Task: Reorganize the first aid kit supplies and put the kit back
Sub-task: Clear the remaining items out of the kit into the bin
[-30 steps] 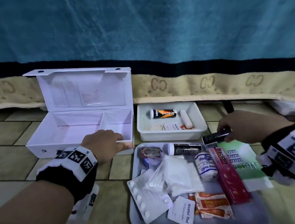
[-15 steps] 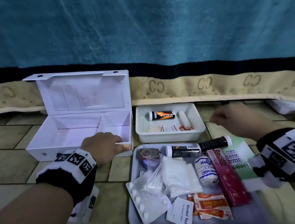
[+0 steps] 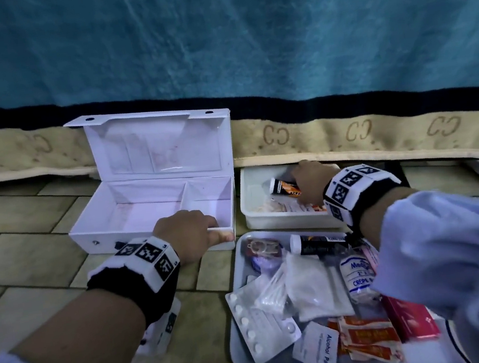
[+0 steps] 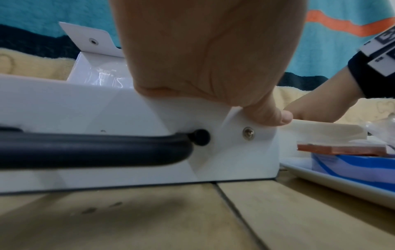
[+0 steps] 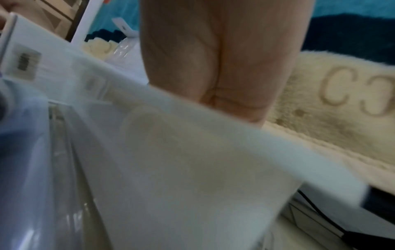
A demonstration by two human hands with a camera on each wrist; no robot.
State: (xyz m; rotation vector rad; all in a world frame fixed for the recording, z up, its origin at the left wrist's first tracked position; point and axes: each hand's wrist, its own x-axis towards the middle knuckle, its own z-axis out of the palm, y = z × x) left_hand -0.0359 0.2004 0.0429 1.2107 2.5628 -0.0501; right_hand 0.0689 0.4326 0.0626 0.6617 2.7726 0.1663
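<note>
Head view: a white first aid kit box [image 3: 157,209] sits open on a tiled floor [image 3: 14,248], lid upright, both its compartments empty. The left hand [image 3: 188,232] grips the box's front right corner, thumb along the outside and fingers curled over the rim, most likely to keep the light box from sliding while supplies go in. Just right of the box is a small white tub [image 3: 253,209]. The right hand [image 3: 308,183] reaches into it, over an orange and black tube [image 3: 284,188]; its fingers point down into the tub and are hidden, so I cannot tell whether they have closed on anything, and the right wrist view is too blurred to help. In front of the tub, a grey tray [image 3: 234,275] holds the rest of the supplies, laid out flat where each can be seen: a blister pack of tablets [image 3: 259,326], an alcohol pad [image 3: 317,349], a crepe bandage roll [image 3: 357,275], a red carton [image 3: 409,320] and a dark tube [image 3: 318,242]. Nothing has been packed yet.
</note>
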